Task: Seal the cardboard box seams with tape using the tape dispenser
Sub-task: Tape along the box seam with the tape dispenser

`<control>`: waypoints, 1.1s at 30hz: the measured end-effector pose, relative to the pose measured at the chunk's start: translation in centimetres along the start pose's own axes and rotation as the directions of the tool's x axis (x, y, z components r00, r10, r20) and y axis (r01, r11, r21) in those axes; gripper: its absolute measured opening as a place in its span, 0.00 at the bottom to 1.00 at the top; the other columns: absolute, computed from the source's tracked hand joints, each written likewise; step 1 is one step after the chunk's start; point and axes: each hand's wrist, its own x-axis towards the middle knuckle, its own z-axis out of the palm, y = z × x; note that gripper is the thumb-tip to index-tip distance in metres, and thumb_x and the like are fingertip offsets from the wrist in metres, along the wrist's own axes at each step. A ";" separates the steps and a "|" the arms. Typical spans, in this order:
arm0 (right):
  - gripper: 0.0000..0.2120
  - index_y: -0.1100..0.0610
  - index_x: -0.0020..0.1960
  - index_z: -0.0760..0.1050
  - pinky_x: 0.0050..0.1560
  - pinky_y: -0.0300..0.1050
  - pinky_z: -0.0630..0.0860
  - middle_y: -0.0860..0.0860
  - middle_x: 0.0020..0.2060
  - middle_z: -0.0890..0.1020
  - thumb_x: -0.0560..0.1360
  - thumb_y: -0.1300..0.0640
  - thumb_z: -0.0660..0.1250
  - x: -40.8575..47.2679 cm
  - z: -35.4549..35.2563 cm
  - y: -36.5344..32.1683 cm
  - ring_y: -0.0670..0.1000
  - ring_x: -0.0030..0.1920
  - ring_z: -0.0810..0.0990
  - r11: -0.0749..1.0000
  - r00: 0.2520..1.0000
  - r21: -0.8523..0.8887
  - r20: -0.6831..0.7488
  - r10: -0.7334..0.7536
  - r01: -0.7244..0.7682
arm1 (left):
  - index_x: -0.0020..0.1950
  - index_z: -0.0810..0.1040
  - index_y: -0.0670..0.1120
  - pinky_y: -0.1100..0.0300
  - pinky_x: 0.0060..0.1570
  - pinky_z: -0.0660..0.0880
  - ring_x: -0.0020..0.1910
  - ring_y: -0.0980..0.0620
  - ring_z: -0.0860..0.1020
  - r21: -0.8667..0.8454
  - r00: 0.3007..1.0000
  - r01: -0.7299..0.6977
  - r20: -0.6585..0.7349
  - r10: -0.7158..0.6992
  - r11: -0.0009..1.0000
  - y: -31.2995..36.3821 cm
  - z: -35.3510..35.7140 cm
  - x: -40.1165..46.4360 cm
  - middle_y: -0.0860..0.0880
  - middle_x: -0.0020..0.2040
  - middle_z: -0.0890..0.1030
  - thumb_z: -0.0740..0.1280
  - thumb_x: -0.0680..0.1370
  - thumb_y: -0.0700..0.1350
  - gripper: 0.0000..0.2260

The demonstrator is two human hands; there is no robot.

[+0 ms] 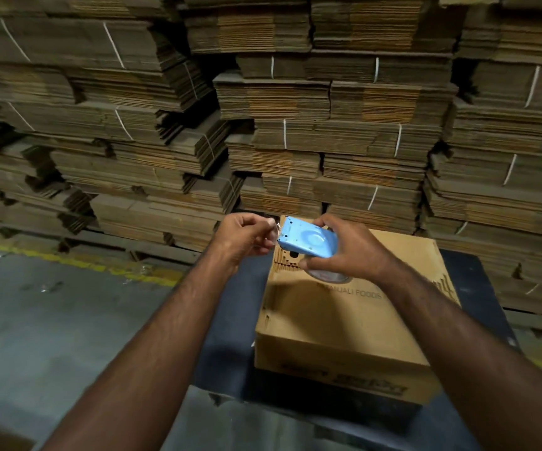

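Box, brown cardboard with its flaps closed, sits on a dark platform in front of the person. Above its far end, the right hand grips a blue dispenser, fingers curled round its body and the roll. The left hand, just beside the dispenser's toothed end, pinches the clear tape. Bundled flat cartons are stacked behind.

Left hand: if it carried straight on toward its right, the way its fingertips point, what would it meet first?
Most likely the toothed front edge of the blue plastic tape dispenser held by the right hand. The left hand pinches the clear tape end just beside it, though one view leaves depth unsure.
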 end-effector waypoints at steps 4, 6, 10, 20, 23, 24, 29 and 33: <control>0.37 0.48 0.61 0.75 0.46 0.46 0.77 0.46 0.50 0.82 0.60 0.29 0.76 0.3 0.4 -0.6 0.48 0.48 0.78 1.000 1.000 -0.013 -0.011 -0.005 0.005 | 0.42 0.82 0.41 0.61 0.28 0.77 0.28 0.53 0.79 0.098 0.994 -0.034 -0.104 0.044 0.995 -0.4 -0.5 1.3 0.45 0.34 0.83 0.72 0.77 0.41 0.06; 0.40 0.50 0.65 0.75 0.46 0.46 0.77 0.47 0.52 0.82 0.60 0.29 0.74 0.7 -0.1 -0.3 0.49 0.49 0.78 0.998 1.000 -0.058 0.011 -0.015 0.016 | 0.41 0.83 0.41 0.61 0.28 0.77 0.27 0.53 0.78 0.103 0.989 -0.028 -0.142 0.043 0.994 -0.9 -0.4 2.0 0.45 0.33 0.83 0.73 0.77 0.41 0.06; 0.45 0.51 0.69 0.73 0.50 0.47 0.78 0.51 0.56 0.82 0.60 0.26 0.70 1.6 -1.4 1.4 0.50 0.51 0.77 0.985 0.994 -0.171 0.113 -0.007 0.026 | 0.42 0.83 0.40 0.62 0.27 0.76 0.26 0.55 0.77 0.055 0.986 0.032 -0.166 -0.022 0.998 -2.5 1.4 2.6 0.45 0.32 0.82 0.72 0.77 0.41 0.06; 0.39 0.45 0.68 0.71 0.46 0.46 0.79 0.47 0.55 0.81 0.64 0.27 0.70 2.0 -0.3 6.8 0.49 0.49 0.76 0.965 0.960 -0.255 0.279 0.014 0.060 | 0.43 0.83 0.42 0.62 0.28 0.76 0.27 0.55 0.77 0.125 0.931 0.189 -0.338 -0.137 0.974 -6.3 2.2 3.6 0.46 0.32 0.82 0.73 0.77 0.42 0.05; 0.38 0.45 0.69 0.71 0.46 0.46 0.78 0.47 0.56 0.81 0.65 0.29 0.71 2.7 -0.8 8.0 0.49 0.50 0.75 0.960 0.951 -0.265 0.308 -0.006 0.092 | 0.42 0.82 0.41 0.62 0.28 0.76 0.27 0.54 0.75 0.204 0.939 0.205 -0.316 -0.133 0.957 -6.2 1.2 4.2 0.46 0.32 0.81 0.73 0.77 0.41 0.05; 0.37 0.45 0.69 0.71 0.45 0.46 0.78 0.47 0.56 0.80 0.65 0.29 0.71 3.1 -1.0 8.0 0.49 0.50 0.75 0.958 0.950 -0.266 0.313 -0.019 0.107 | 0.42 0.82 0.40 0.61 0.28 0.77 0.27 0.54 0.75 0.219 0.944 0.213 -0.299 -0.143 0.952 -6.3 1.1 4.2 0.46 0.32 0.81 0.72 0.77 0.41 0.06; 0.39 0.45 0.68 0.71 0.44 0.46 0.77 0.46 0.54 0.80 0.64 0.26 0.70 4.1 -0.8 7.4 0.48 0.50 0.73 0.937 0.936 -0.321 0.352 -0.017 0.138 | 0.42 0.82 0.40 0.62 0.28 0.77 0.27 0.53 0.75 0.239 0.929 0.263 -0.322 -0.179 0.935 -7.1 1.4 3.9 0.46 0.31 0.80 0.72 0.78 0.40 0.06; 0.39 0.45 0.66 0.72 0.36 0.43 0.70 0.44 0.52 0.79 0.63 0.24 0.68 4.5 -0.5 6.9 0.48 0.48 0.73 0.922 0.919 -0.348 0.393 -0.020 0.169 | 0.45 0.83 0.40 0.61 0.31 0.78 0.30 0.54 0.77 0.236 0.914 0.296 -0.351 -0.202 0.926 -7.9 1.2 4.1 0.45 0.34 0.82 0.72 0.77 0.42 0.05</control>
